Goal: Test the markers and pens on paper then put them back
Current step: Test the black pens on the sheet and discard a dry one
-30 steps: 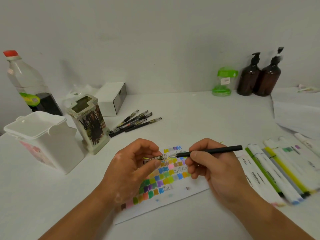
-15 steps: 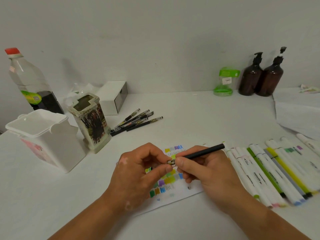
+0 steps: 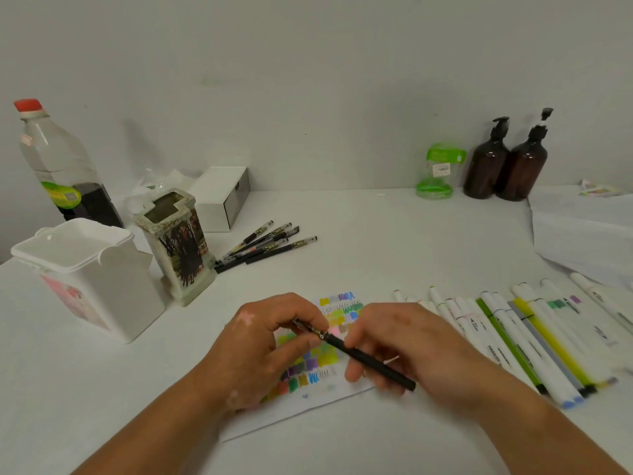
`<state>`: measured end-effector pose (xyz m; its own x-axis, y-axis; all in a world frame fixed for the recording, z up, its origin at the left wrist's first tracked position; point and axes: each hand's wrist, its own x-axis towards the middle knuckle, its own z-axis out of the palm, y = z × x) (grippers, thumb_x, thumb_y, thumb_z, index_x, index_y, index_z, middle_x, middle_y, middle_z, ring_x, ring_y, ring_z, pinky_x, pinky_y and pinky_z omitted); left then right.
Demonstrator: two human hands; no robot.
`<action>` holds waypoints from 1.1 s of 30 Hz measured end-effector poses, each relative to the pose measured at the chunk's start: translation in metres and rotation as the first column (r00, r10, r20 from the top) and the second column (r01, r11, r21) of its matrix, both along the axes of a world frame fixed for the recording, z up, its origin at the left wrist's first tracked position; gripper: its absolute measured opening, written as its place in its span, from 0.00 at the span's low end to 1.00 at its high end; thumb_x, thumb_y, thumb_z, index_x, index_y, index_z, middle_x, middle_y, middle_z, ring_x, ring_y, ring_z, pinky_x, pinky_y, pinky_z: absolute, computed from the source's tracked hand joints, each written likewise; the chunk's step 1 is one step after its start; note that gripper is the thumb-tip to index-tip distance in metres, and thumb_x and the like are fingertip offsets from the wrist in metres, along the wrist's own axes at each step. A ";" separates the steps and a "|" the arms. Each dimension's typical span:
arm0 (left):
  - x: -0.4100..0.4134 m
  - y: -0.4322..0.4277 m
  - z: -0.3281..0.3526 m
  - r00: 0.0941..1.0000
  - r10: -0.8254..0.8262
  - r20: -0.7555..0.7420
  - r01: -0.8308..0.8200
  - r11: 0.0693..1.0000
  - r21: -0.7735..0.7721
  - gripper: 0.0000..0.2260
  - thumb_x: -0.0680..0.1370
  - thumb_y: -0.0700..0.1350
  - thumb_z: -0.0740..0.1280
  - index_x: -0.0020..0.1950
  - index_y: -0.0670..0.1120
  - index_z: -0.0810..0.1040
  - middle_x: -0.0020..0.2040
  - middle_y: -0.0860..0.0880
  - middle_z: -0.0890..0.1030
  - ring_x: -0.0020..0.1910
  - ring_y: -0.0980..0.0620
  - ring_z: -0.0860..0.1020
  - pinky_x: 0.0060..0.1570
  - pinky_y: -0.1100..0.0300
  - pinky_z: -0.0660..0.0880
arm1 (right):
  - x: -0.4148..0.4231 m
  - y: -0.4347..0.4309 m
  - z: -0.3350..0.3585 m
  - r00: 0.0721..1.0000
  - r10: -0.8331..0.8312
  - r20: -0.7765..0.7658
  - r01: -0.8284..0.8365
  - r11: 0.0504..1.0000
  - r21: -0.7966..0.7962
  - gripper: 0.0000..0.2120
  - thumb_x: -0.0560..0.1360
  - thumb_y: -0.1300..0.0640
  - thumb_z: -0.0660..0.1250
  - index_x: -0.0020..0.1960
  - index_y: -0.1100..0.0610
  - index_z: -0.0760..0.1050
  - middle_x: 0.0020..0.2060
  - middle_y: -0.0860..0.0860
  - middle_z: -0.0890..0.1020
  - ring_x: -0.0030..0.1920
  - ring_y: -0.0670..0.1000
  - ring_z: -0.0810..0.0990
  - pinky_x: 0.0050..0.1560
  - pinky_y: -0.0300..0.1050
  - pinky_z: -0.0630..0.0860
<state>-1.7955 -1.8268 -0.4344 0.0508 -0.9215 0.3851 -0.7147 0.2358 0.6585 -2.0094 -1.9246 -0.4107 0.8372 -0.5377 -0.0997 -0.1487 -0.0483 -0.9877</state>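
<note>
A black pen (image 3: pixel 366 358) lies slantwise between both hands, above a white paper (image 3: pixel 308 406) covered with coloured test swatches. My left hand (image 3: pixel 263 351) pinches the pen's capped upper end with thumb and fingers. My right hand (image 3: pixel 404 344) grips the pen's black barrel, whose rear end sticks out below the palm. Several white markers (image 3: pixel 513 341) with coloured caps lie in a row to the right. Several black pens (image 3: pixel 263 245) lie in a loose bunch farther back.
A patterned pen holder (image 3: pixel 178 241) and a white lidded bin (image 3: pixel 85 275) stand at the left, with a bottle (image 3: pixel 58 166) and a white box (image 3: pixel 222 197) behind. A green container (image 3: pixel 438 173) and two brown pump bottles (image 3: pixel 507 162) stand by the wall. Stacked paper (image 3: pixel 582 231) lies at the right.
The cap held by my left hand and the pen held by my right have come together. The pen's rear end has swung down from pointing up-right to pointing lower right.
</note>
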 end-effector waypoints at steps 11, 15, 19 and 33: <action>0.018 -0.008 -0.011 0.928 0.227 0.296 -0.293 0.935 0.201 0.29 0.62 0.75 0.63 0.59 0.65 0.75 0.56 0.68 0.69 0.57 0.63 0.70 0.55 0.67 0.70 | 0.000 -0.009 -0.017 0.780 -0.599 -0.181 0.304 0.617 -0.726 0.05 0.69 0.49 0.72 0.39 0.45 0.76 0.29 0.43 0.82 0.34 0.41 0.79 0.32 0.32 0.73; 0.031 -0.010 -0.018 0.905 0.162 0.393 -0.317 0.873 0.370 0.38 0.60 0.78 0.61 0.66 0.63 0.74 0.60 0.65 0.68 0.59 0.60 0.67 0.62 0.58 0.70 | 0.000 -0.018 -0.026 0.670 -0.697 -0.255 0.214 0.511 -0.833 0.06 0.71 0.45 0.71 0.44 0.45 0.77 0.31 0.41 0.76 0.34 0.40 0.75 0.31 0.35 0.70; 0.042 -0.008 -0.016 0.913 0.117 0.390 -0.279 0.877 0.392 0.38 0.60 0.79 0.60 0.66 0.64 0.74 0.62 0.65 0.69 0.60 0.61 0.67 0.64 0.56 0.70 | -0.001 -0.019 -0.029 0.634 -0.728 -0.261 0.185 0.471 -0.862 0.08 0.72 0.44 0.71 0.47 0.45 0.76 0.32 0.43 0.77 0.34 0.43 0.76 0.33 0.39 0.72; 0.052 0.012 -0.035 0.918 0.150 0.366 -0.245 0.942 0.229 0.31 0.71 0.72 0.64 0.71 0.59 0.73 0.69 0.63 0.72 0.65 0.63 0.67 0.66 0.64 0.66 | 0.156 -0.094 0.002 0.808 -0.329 -0.489 -0.338 0.421 -0.842 0.18 0.82 0.60 0.60 0.71 0.59 0.71 0.68 0.56 0.75 0.65 0.56 0.75 0.67 0.49 0.71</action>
